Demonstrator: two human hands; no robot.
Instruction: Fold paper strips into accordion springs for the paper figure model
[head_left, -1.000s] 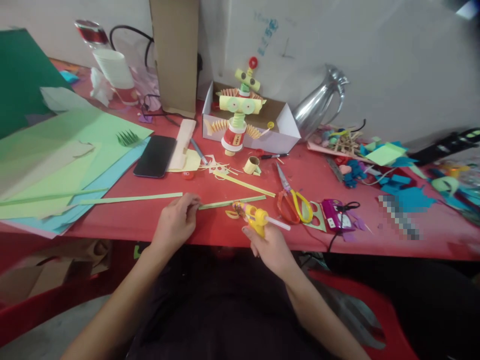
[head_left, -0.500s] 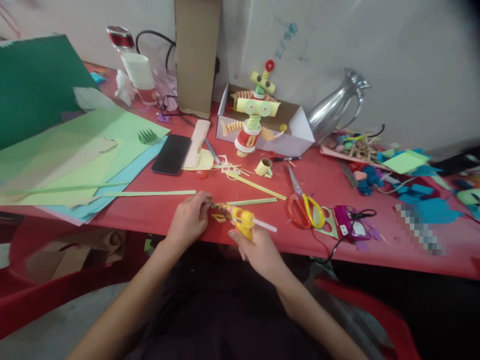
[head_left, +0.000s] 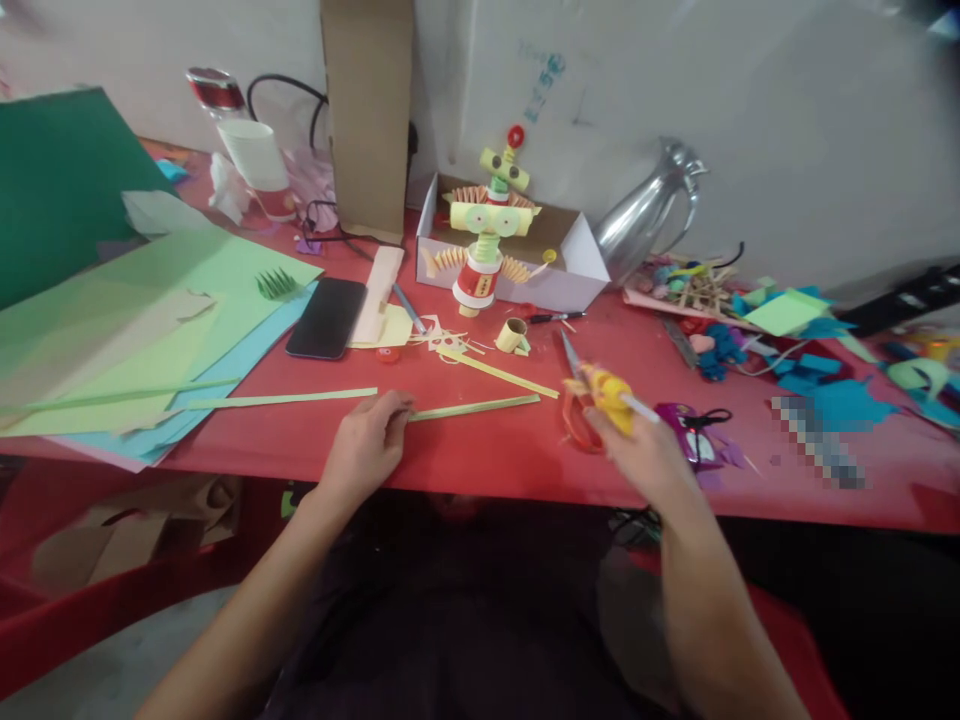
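Observation:
My left hand (head_left: 366, 442) rests at the table's near side, fingers pinched together at the left end of a narrow green paper strip (head_left: 480, 408). A second light green strip (head_left: 285, 399) runs leftward from near its fingertips. My right hand (head_left: 651, 452), slightly blurred, grips a yellow hot glue gun (head_left: 609, 395). It is held over the scissors (head_left: 571, 350), covering most of their handles. Farther back lies a yellow strip (head_left: 502, 375), with a small rolled yellow paper tube (head_left: 511, 335) beyond it.
A paper-cup figure (head_left: 478, 272) stands before a white open box (head_left: 589, 265). A black phone (head_left: 327, 318) and coloured paper sheets (head_left: 150, 300) lie left. A steel jug (head_left: 649, 215) leans behind; scraps (head_left: 795, 312) and a purple packet (head_left: 679, 420) are at the right.
My right hand has carried the glue gun to the right, away from my left hand and over the scissors. The left hand stays at the strip's end. The view has shifted slightly.

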